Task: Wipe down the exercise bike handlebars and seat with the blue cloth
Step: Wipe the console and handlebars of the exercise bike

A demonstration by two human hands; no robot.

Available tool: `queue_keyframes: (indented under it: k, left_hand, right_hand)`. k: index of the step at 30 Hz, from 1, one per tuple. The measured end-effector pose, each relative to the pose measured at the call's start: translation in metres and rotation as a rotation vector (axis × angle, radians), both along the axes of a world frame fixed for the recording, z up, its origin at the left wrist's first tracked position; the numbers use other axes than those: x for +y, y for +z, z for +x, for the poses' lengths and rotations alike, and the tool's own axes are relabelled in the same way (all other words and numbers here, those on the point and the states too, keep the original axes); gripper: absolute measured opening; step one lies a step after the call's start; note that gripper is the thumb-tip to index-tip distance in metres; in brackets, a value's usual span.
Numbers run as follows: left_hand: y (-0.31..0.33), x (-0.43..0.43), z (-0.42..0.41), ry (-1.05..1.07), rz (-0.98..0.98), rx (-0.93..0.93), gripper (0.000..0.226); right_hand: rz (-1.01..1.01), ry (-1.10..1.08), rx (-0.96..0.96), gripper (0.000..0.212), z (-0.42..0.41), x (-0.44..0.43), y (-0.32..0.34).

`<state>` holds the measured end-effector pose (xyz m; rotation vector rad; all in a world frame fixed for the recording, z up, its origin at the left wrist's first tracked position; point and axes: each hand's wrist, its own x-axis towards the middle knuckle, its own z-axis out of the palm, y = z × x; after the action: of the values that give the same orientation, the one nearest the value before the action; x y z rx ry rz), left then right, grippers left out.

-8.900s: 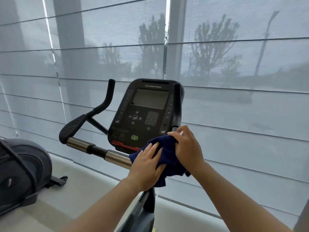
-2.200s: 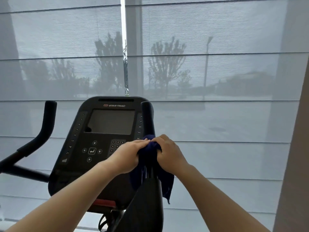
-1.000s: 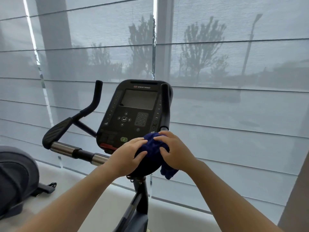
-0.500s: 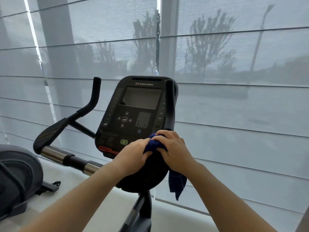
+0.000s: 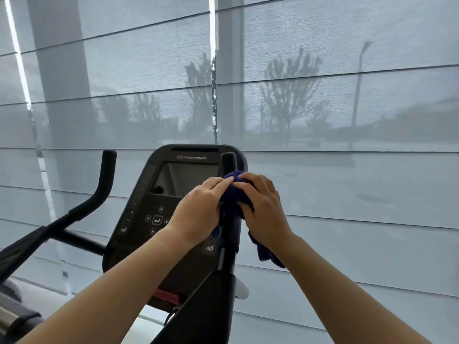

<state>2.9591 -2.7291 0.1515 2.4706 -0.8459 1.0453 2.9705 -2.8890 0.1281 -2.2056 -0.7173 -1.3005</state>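
Note:
The blue cloth (image 5: 234, 197) is wrapped around the upright right handlebar (image 5: 229, 160) of the black exercise bike, just below the bar's tip. My left hand (image 5: 198, 209) and my right hand (image 5: 260, 202) both clasp the cloth around the bar from either side. A loose end of the cloth hangs below my right wrist. The left handlebar (image 5: 104, 180) curves up at the left, untouched. The bike's seat is out of view.
The bike's console (image 5: 173, 194) with screen and buttons stands right behind my hands. Sheer window blinds (image 5: 347, 170) fill the background. Part of another grey machine (image 5: 10, 316) shows at the bottom left corner.
Both hands have slid the cloth up from the handlebar's lower padded bend onto its upright part. My view has moved closer and to the right.

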Motion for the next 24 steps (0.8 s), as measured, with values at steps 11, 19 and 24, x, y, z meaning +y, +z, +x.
queue_keyframes:
  k: [11, 19, 24]
  left_hand:
    - [0.01, -0.036, 0.064, 0.338, 0.03, -0.117, 0.066]
    - [-0.014, -0.073, 0.053, 0.481, -0.16, 0.002, 0.071]
    - [-0.021, -0.087, 0.036, 0.573, -0.155, 0.06, 0.07]
  right_hand:
    - [0.014, 0.364, -0.111, 0.05, 0.115, -0.004, 0.013]
    - [-0.004, 0.765, -0.061, 0.051, 0.14, -0.025, 0.006]
    - [0.016, 0.853, 0.001, 0.045, 0.14, -0.031, -0.009]
